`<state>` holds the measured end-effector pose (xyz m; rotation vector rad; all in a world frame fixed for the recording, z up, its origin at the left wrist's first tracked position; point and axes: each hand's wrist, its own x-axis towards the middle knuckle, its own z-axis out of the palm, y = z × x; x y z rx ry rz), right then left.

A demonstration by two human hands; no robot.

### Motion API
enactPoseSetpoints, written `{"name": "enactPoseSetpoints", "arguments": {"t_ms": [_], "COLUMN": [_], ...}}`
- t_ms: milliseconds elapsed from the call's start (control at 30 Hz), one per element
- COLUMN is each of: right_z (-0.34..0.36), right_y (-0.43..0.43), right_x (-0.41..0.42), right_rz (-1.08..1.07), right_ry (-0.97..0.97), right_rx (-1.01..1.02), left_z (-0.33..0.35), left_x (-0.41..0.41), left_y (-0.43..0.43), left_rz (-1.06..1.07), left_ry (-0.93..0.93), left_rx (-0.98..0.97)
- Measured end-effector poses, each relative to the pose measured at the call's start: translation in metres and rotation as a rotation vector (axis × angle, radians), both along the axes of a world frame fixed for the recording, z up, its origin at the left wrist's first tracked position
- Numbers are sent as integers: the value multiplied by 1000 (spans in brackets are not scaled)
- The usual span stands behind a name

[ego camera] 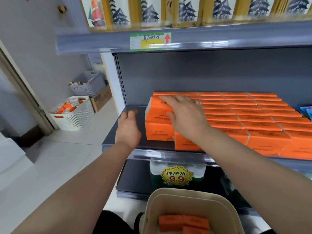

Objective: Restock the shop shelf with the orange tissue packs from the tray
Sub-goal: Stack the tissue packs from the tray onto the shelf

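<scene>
Orange tissue packs fill most of the grey shelf [135,144] in tight rows [253,115]. At the left end of the rows stands a short column of packs [157,119], its top pack tilted. My right hand [184,115] lies flat on that tilted top pack, fingers spread and straight. My left hand [129,127] rests on the bare shelf strip just left of the column, fingers loosely bent, holding nothing. Below, a beige tray [152,208] holds a few orange packs [184,222].
A white basket [79,115] with orange boxes stands on the floor at the left, with a grey basket [87,86] and a carton behind it. Bottled water with a yellow 9.9 price tag [176,176] sits on the lower shelf. Blue packs [305,112] border the orange rows at the right.
</scene>
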<state>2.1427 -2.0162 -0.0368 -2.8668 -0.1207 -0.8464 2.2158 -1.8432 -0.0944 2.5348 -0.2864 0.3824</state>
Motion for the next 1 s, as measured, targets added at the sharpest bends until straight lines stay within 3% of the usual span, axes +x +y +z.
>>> {"name": "enactPoseSetpoints", "arguments": {"t_ms": [233,667,1000], "right_z": [-29,-79,-81], "right_y": [52,23,15], "right_x": [26,32,-1], "right_rz": [125,-75,-69], "right_ry": [127,213,134], "right_rx": [-11,-161,-153], "left_z": [-12,-49,-44], "left_x": [-17,-24,-49], "left_y": [36,0,-3], "left_rz": [-14,-223,-104], "left_ry": [42,248,145], "left_rx": [-73,88,-28]}}
